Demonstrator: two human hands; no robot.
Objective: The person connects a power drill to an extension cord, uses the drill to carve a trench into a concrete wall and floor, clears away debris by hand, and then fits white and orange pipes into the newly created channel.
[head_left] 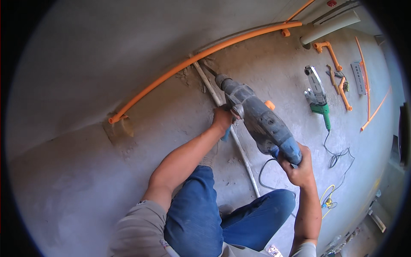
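A large grey and blue rotary hammer [263,118] slants across the middle, its chuck and bit toward the wall's foot. My left hand [223,119] is closed round its side handle, close to the front of the tool body. At the rear, my right hand [298,166] is wrapped round the blue main handle; whether a finger presses the trigger is hidden. The dark bit [208,68] reaches the floor beside the top of a thin white pipe [245,160]. Just beyond its tip runs a long orange pipe [171,73] along the wall's base.
A green-handled pipe welding tool [318,92] lies to the right with its cable. Beyond it are orange pipe pieces [334,55], a flat box [358,78] and thin orange pipes [366,85]. A thick white pipe [332,28] stands at far right. A yellow cable [328,200] lies lower right.
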